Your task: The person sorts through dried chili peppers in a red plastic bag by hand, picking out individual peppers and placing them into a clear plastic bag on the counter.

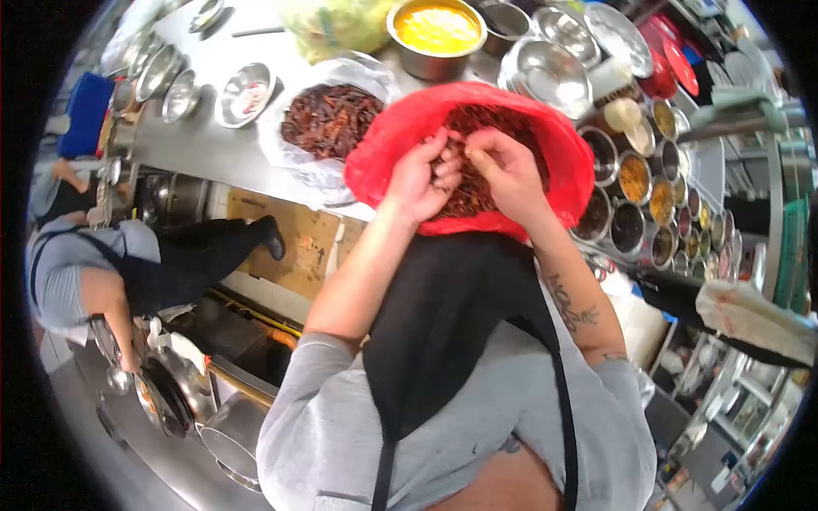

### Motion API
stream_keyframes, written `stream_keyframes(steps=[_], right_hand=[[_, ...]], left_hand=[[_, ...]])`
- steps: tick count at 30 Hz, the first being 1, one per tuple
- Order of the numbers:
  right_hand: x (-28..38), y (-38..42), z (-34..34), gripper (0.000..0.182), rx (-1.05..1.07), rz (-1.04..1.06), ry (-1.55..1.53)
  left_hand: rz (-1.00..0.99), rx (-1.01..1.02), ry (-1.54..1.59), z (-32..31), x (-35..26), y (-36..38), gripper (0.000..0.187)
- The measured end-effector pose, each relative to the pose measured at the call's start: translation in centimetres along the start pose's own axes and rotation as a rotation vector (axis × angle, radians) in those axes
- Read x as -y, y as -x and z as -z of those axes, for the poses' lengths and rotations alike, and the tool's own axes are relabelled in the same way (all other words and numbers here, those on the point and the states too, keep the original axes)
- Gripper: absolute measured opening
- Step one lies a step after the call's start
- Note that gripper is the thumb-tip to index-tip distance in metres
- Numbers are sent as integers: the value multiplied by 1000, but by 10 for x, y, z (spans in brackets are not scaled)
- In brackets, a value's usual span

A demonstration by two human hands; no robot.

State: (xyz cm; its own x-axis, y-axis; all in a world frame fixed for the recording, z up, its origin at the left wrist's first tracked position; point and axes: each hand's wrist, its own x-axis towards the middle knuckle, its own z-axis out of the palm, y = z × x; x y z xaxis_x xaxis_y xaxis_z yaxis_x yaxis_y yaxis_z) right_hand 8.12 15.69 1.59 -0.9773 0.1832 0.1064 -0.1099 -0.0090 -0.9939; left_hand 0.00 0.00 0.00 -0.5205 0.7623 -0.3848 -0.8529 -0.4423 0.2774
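A red plastic bag (567,145) lies wide open in front of me, holding many dried red chilies (477,200). Both my hands are over its mouth, almost touching. My left hand (417,180) is turned palm up with its fingers curled around what looks like a dried chili, mostly hidden. The thumb and forefinger of my right hand (511,175) are pinched together beside the left fingertips; what they pinch is too small to make out. To the left of the red bag, a clear plastic bag (277,145) holds darker dried chili pieces (332,119).
A metal pot of yellow liquid (436,30) stands behind the bags. Steel bowls (550,77) are stacked at right, near several containers of ingredients (635,177). A small bowl (245,94) sits at left. Another person (94,264) works with pans at the lower left.
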Motion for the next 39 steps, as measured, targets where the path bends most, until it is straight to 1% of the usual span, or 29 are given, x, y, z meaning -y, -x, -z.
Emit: stream_keyframes(steps=[1,2,3,4,5,6,9,11,12,15,16,18,19,20,21,22,23,25,28,30,31,33,34,35,36,37,38,39], right_hand=[[-1,0,-5,12,-42,-37,13],[-1,1,-10,15,-144,-54,73],[27,4,4,19,-185,-105,302],[24,1,3,21,-161,-104,499],[9,-1,6,22,-45,-78,528],[18,-6,0,23,123,-160,544],[6,-8,-13,28,443,68,744],[12,-3,-26,33,449,49,1032],[8,-4,-29,32,451,-9,1131],[6,-5,-24,28,459,-110,1199],[7,-6,-22,23,411,-135,1201],[6,-6,-12,22,299,-126,992],[10,-6,-5,22,232,-130,894],[14,-6,-1,26,174,-211,763],[6,-5,6,28,120,-139,680],[3,-4,11,27,95,-72,669],[14,-4,10,26,53,-192,582],[28,-3,11,24,26,-282,538],[12,2,11,26,-9,-241,230],[8,3,11,27,4,-267,186],[8,4,8,28,17,-279,162],[10,4,9,27,55,-201,256],[11,5,7,25,25,-149,270],[13,5,3,21,-20,-154,198],[5,6,6,18,-36,-151,179],[4,7,10,17,-37,-193,211],[1,7,16,14,8,-197,226],[9,6,16,10,31,-228,333]], left_hand=[[-21,-32,-14,1,-3,2,22],[-55,-67,-71,1,-4,4,22],[-47,-47,6,-9,12,-2,23],[-91,-99,-53,-9,4,2,25],[-135,-151,-108,-9,-3,5,26],[-172,-178,-157,-5,-10,6,25],[-227,-258,-225,2,-7,1,21],[-218,-252,-234,9,-4,-1,19],[-214,-264,-235,9,-4,0,19],[-223,-286,-271,11,-4,3,20],[-224,-294,-283,13,-4,4,20],[-214,-307,-337,14,-2,6,21],[-214,-283,-363,8,-4,10,20],[-215,-277,-415,8,-5,9,20],[-229,-272,-453,3,-6,12,20],[-242,-282,-482,-4,-6,15,20],[-238,-292,-523,-6,-6,15,19],[-270,-238,-583,-3,-1,13,17],[-288,-192,-697,-4,4,11,14],[-294,-171,-780,-4,4,12,14],[-318,-144,-849,-2,5,12,18],[-508,-118,-1047,-6,11,11,21],[-515,-149,-1113,-12,10,14,23],[-529,-192,-1178,-19,9,17,25],[-526,-192,-1112,-14,11,13,26],[-525,-185,-1043,-5,13,7,27],[-527,-202,-1077,-2,12,6,27],[-520,-209,-1108,0,13,5,27]])
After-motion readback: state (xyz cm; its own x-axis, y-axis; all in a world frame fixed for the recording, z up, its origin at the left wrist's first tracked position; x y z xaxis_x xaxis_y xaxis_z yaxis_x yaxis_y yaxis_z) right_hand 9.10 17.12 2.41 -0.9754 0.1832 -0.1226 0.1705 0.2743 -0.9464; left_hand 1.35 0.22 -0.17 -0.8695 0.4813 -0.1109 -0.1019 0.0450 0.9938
